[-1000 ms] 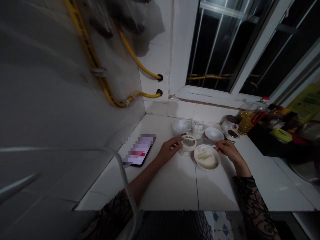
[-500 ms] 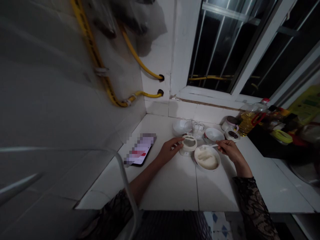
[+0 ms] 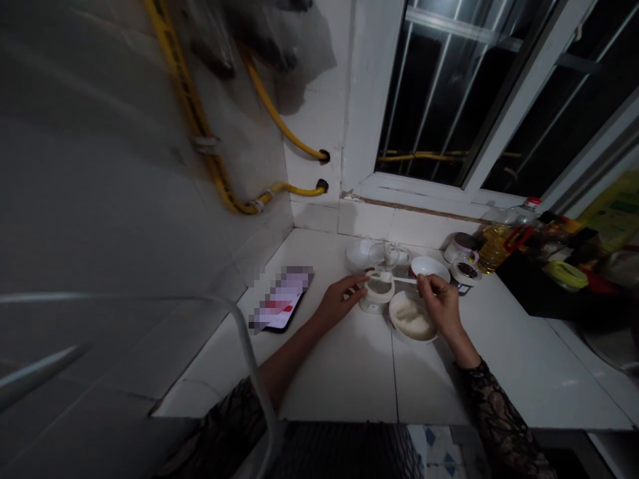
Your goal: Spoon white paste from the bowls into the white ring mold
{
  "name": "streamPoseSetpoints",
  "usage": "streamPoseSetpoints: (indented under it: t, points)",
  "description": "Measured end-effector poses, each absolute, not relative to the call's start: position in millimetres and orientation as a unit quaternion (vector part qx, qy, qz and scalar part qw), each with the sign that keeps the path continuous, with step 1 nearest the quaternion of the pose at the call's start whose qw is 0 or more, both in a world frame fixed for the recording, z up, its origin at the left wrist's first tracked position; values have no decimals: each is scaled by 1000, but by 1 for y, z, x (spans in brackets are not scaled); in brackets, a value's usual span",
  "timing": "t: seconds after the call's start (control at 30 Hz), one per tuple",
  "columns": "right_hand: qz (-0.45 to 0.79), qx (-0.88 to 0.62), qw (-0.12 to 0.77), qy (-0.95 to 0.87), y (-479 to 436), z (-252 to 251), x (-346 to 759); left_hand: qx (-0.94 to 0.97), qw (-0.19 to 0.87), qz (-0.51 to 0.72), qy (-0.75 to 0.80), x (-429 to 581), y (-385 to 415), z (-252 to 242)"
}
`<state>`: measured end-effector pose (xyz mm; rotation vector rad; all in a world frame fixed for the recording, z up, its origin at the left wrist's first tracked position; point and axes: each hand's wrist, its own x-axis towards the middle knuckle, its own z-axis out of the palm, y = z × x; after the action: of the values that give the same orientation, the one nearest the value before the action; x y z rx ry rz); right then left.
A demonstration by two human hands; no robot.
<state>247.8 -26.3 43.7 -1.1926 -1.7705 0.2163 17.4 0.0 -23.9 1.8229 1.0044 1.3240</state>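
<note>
My left hand (image 3: 342, 299) is closed round the left side of a round white container (image 3: 377, 299) on the counter. Between the fingers of my right hand (image 3: 439, 299) is the handle of a white spoon (image 3: 403, 280), whose bowl end is over the container's opening. Too little shows to tell what the spoon carries. Just right of the container, below my right hand, sits a bowl of white powder (image 3: 410, 318). Another white bowl (image 3: 429, 268) stands behind it.
A phone (image 3: 283, 301) lies on the white counter (image 3: 344, 372) at the left. Glass bowls (image 3: 360, 254) stand at the back. To the right are a jar (image 3: 465, 273), an oil bottle (image 3: 499, 243) and a dark box (image 3: 524, 286) of items. A metal rail (image 3: 249, 359) crosses the left foreground.
My right hand has moved left with the spoon, from above the powder bowl to the white container. My left hand has stayed at the container.
</note>
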Motion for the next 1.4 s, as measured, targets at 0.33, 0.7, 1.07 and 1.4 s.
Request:
streamPoseSetpoints:
  t: [0.33,0.7,1.07,1.4]
  points:
    - [-99,-401,406,-815,-30,47,258,700,324,510,380,18,1,-25]
    - [313,-573,314,-690,-29,68,327,703,318,508,382,17,1,-26]
    - [389,-558,233,-695,-21,55,308,698,327,505,388,18,-1,-24]
    - [407,-577,299,-642,-17,55,319,700,321,504,390,17,0,-25]
